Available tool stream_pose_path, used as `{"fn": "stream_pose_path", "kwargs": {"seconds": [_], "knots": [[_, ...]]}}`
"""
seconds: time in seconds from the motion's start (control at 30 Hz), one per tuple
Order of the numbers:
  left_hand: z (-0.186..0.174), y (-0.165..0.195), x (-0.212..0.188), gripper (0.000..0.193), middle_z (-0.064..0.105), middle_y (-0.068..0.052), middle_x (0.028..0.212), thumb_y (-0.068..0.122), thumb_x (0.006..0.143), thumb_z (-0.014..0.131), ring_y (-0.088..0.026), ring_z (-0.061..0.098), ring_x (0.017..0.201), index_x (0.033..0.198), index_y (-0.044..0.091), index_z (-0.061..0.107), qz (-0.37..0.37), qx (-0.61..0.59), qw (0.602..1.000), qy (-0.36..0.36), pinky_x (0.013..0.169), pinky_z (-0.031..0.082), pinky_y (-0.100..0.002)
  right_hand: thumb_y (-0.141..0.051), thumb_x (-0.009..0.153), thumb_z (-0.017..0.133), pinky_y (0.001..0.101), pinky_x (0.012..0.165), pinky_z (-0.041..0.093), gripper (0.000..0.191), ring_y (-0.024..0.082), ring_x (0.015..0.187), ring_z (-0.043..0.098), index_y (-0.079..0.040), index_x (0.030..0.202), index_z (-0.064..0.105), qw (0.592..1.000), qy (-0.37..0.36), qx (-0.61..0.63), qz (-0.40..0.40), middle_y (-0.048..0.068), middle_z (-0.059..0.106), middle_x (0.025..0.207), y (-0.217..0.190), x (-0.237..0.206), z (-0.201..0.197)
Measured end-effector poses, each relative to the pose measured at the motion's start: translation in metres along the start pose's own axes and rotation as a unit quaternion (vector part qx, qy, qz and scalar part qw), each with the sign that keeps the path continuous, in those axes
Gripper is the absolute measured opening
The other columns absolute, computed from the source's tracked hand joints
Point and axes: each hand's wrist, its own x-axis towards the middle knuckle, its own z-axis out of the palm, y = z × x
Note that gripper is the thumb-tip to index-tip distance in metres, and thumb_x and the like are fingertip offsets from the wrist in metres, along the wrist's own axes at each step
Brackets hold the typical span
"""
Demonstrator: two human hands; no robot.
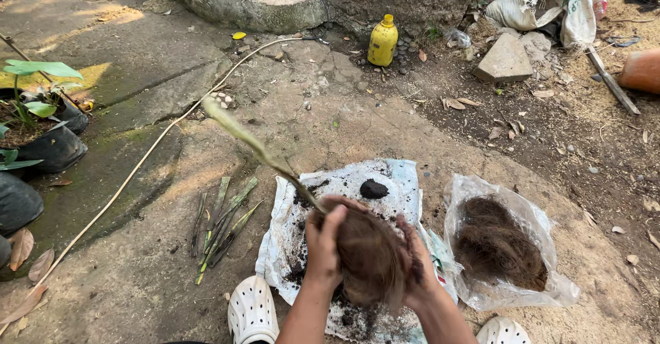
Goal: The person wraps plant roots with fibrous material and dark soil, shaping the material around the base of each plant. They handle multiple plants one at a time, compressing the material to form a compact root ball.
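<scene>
Both hands close around a ball of brown coconut fibre [368, 258] held above a soil-strewn white sheet [289, 234]: the left hand [323, 244] grips its near-left side, the right hand [412, 261] cups its right side. A long green stem [251, 141] rises out of the ball, tilting up and left. Cut green stalks [223, 223] lie left of the sheet, a clear bag of loose fibre [498, 248] just right, a yellow bottle [382, 40] well beyond.
</scene>
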Motion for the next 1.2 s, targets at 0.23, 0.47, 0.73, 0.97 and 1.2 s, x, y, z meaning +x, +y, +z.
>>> {"fn": "stream_pose_path", "kwargs": {"seconds": [0.23,0.47,0.73,0.97,1.2], "knots": [[0.019,0.034,0.010,0.043,0.070,-0.010,0.107,0.049,0.096,0.045,-0.025,0.071,0.099,0.110,0.012,0.061,-0.223,-0.174,0.923,0.262,0.088,0.059,-0.049,-0.074,0.104,0.028,0.0585,0.129,0.027,0.089,0.039,0.157,0.032,-0.003,0.158,0.030,0.748,-0.125,-0.328,-0.563,0.024,0.036,0.165,0.009,-0.019,0.023],[0.049,0.012,-0.014,0.036,0.064,-0.009,0.108,0.047,0.099,0.048,-0.025,0.067,0.093,0.112,0.014,0.053,-0.282,-0.097,0.922,0.246,0.082,0.059,-0.050,-0.057,0.094,0.068,0.0485,0.107,0.051,0.077,0.038,0.131,0.059,-0.008,0.148,0.043,0.609,0.009,-0.426,-0.669,0.020,0.049,0.151,0.015,-0.008,0.014],[0.031,-0.034,-0.013,0.013,0.065,-0.005,0.090,0.016,0.099,0.056,-0.014,0.066,0.081,0.096,0.004,0.061,-0.001,-0.003,0.994,0.106,0.073,0.062,-0.028,-0.034,0.090,0.068,0.0389,0.096,0.057,0.053,0.030,0.110,0.074,-0.004,0.133,0.066,0.673,-0.029,-0.519,-0.527,0.016,0.074,0.121,-0.019,-0.044,0.020],[0.048,-0.012,-0.029,0.044,0.062,-0.010,0.102,0.047,0.107,0.049,-0.022,0.060,0.096,0.109,0.005,0.060,0.198,0.209,0.957,-0.030,0.089,0.051,-0.034,-0.043,0.098,0.060,0.0359,0.093,0.057,0.058,0.025,0.106,0.076,-0.002,0.139,0.059,0.739,-0.051,-0.440,-0.507,0.014,0.078,0.113,-0.021,-0.048,0.014],[0.055,0.021,-0.031,0.094,0.073,-0.013,0.112,0.082,0.093,0.047,-0.025,0.075,0.107,0.144,0.003,0.050,0.157,0.230,0.945,-0.173,0.105,0.059,-0.040,-0.050,0.100,0.053,0.0386,0.087,0.063,0.065,0.026,0.103,0.073,0.001,0.140,0.056,0.900,-0.090,-0.273,-0.328,0.021,0.072,0.118,-0.008,0.002,-0.037]]}}
